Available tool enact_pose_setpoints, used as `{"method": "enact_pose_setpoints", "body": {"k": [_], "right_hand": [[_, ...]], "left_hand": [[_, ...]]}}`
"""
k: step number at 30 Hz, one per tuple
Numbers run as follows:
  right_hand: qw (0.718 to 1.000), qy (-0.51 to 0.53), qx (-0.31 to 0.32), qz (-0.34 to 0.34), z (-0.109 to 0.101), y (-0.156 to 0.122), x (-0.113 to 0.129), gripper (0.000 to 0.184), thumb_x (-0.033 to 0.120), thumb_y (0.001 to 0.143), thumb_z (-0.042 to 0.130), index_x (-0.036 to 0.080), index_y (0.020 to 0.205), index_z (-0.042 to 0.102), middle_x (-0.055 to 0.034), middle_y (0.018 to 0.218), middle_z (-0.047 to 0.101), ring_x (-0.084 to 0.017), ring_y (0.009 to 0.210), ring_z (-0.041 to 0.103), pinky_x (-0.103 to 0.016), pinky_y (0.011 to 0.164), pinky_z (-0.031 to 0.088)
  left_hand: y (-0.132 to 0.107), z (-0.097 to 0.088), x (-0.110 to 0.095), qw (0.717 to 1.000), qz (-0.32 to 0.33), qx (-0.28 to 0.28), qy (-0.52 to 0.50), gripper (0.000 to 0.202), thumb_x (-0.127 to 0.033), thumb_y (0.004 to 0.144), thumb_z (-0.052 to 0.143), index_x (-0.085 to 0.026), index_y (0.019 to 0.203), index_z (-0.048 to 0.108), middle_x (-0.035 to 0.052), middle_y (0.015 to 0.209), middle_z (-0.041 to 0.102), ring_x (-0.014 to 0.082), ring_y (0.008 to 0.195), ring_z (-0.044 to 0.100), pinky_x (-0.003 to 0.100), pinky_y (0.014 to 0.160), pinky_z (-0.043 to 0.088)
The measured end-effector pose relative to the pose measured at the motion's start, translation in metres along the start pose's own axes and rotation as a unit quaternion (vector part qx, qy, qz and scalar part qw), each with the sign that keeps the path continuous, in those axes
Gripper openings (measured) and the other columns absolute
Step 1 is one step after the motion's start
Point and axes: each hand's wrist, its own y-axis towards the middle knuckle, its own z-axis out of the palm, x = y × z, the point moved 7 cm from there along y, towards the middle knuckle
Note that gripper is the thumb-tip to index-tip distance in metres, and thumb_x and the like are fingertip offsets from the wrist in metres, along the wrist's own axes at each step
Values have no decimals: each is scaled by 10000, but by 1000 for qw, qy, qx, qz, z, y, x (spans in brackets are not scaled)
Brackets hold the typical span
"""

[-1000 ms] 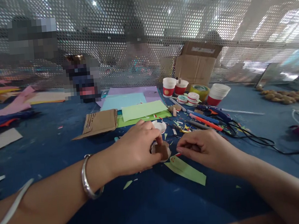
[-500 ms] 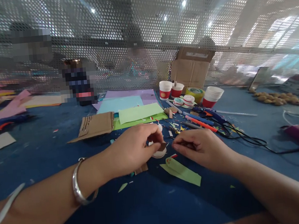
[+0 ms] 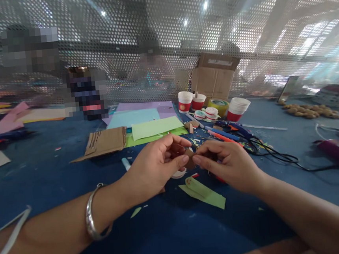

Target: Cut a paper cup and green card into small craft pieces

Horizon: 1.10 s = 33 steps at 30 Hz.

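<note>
Between my hands is a small brown piece of cardboard (image 3: 190, 160). My left hand (image 3: 158, 165) pinches its left side between thumb and fingers. My right hand (image 3: 227, 161) closes on its right edge. Under the hands a white round lid-like piece (image 3: 179, 173) shows in part. Something red by the right palm is mostly hidden. A folded light-green paper strip (image 3: 203, 193) with small red marks lies on the table just in front of the hands.
Green paper sheets (image 3: 157, 127), folded cardboard (image 3: 107, 140) and paper cups (image 3: 185, 102) stand or lie beyond the hands. A blue glue gun (image 3: 237, 128) with a black cord, markers (image 3: 225, 134) and paper scraps are to the right. A perforated screen (image 3: 120, 40) rises behind.
My right hand has moved left to meet the cardboard piece, and my left hand has brought it slightly right and up. Both hands now grip it.
</note>
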Motion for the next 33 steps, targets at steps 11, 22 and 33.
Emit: {"method": "enact_pose_setpoints", "body": {"k": [11,22,33], "right_hand": [[1000,23,-13,-11,-1,-1,5,234,333,962,580,175,807,656,5,723,603,-116,660,508,-229,596,399],[991,-20,-132,6,-32,3,-7,227,322,947,591,166,794,650,14,661,595,-103,604,507,-213,560,402],[951,-116,-280,65,-106,6,-49,197,381,873,644,193,851,695,-6,636,636,-113,495,520,-247,479,371]], "left_hand": [[-3,6,7,999,-46,-8,-21,119,-290,859,679,-182,892,642,-8,794,647,135,751,630,268,696,527],[0,-23,6,985,-28,-166,-26,172,-318,861,677,-165,894,604,-9,765,632,120,691,591,252,672,459],[3,-53,15,938,8,-312,-151,129,-266,805,677,-183,842,585,-8,791,643,125,707,593,270,704,473]]}}
